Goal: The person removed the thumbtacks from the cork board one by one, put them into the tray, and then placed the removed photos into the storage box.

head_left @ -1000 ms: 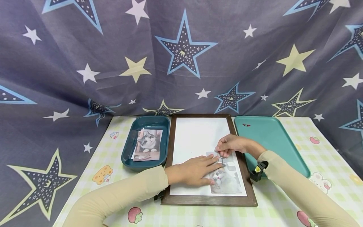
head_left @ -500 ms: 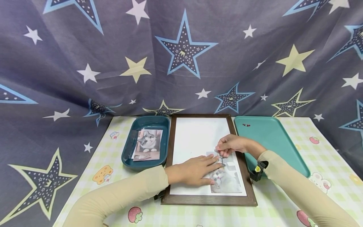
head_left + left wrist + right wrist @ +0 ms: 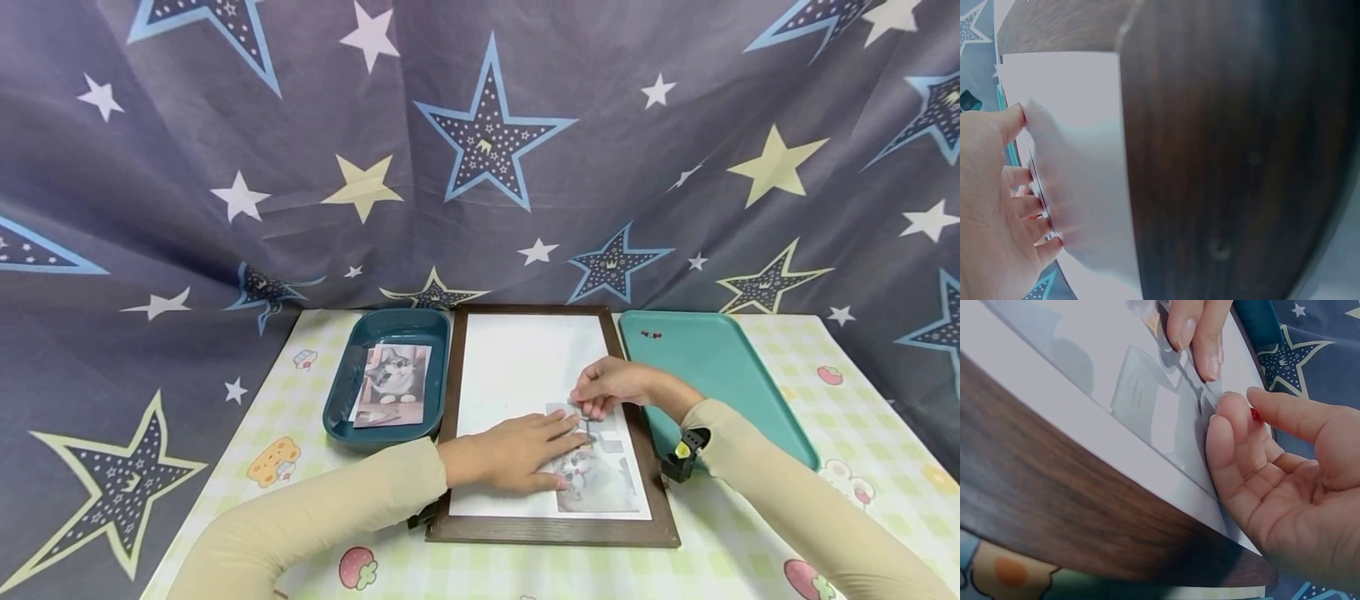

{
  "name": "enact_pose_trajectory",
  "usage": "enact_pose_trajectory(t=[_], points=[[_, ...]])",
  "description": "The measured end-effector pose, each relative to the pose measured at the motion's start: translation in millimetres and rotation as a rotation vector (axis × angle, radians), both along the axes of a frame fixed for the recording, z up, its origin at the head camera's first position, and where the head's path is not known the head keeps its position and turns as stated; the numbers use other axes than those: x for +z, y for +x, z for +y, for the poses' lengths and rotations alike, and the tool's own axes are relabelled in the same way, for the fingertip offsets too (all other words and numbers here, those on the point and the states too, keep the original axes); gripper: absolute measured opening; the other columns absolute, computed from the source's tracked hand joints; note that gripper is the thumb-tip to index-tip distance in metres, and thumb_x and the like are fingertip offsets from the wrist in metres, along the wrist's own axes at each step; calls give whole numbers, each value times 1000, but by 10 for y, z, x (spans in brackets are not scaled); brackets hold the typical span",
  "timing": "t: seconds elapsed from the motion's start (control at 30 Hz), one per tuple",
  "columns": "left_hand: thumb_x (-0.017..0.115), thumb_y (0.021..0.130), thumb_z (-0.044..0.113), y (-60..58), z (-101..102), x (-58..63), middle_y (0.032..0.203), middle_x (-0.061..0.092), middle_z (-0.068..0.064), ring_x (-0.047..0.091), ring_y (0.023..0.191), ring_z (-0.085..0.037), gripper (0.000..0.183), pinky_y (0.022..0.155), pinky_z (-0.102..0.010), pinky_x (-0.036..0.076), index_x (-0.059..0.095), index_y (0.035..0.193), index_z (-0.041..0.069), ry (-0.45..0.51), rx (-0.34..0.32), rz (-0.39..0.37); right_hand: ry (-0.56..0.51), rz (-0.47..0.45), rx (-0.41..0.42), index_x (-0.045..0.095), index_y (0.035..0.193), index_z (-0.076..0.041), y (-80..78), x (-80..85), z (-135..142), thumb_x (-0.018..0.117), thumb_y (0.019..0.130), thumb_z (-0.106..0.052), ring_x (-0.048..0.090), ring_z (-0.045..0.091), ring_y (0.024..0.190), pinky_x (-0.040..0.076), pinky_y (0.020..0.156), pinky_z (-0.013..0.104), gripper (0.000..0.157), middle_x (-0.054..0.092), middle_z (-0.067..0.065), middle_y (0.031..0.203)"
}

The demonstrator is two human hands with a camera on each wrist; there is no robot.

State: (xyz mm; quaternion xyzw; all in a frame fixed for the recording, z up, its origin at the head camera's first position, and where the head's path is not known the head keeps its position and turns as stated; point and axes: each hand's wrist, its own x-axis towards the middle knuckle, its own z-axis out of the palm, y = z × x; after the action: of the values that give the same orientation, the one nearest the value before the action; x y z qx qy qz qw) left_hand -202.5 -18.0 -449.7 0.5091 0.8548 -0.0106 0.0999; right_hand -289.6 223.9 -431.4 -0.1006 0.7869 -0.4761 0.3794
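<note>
A photo of a fluffy cat lies on the lower right of a white board in a dark brown wooden frame. My left hand rests flat across the photo's left part, fingers spread and straight. At the photo's top edge, my right hand pinches a small red push pin between thumb and index finger. In the right wrist view only the red head of the pin shows; its point is hidden. The left wrist view shows the left fingertips touching the white surface.
Left of the frame stands a dark blue basin with several cat photos stacked inside. On the right lies a green tray with small red push pins near its far left corner. A starry curtain hangs behind the table.
The head view has shifted very slightly, so the scene sits a little lower. Both hands keep their places on the photo, with no visible movement.
</note>
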Motion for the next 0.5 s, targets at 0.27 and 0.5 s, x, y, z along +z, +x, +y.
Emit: enact_pose_trajectory(t=[0.27,0.5], points=[[32,107,60,1,-15,-3,172,13,-6,15,159,-27,71,128,-40,21,16,166,23,12,0,-13,-27,6,10,65,100,5,54,56,28,62,100,-9,65,12,69,59,68,26,15,69,3,78],[32,107,59,-8,-15,-19,173,13,-6,16,159,-27,71,128,-40,21,15,166,23,16,-6,-5,-79,38,-6,63,104,8,65,105,232,62,99,-6,68,12,75,60,74,27,15,70,6,86]])
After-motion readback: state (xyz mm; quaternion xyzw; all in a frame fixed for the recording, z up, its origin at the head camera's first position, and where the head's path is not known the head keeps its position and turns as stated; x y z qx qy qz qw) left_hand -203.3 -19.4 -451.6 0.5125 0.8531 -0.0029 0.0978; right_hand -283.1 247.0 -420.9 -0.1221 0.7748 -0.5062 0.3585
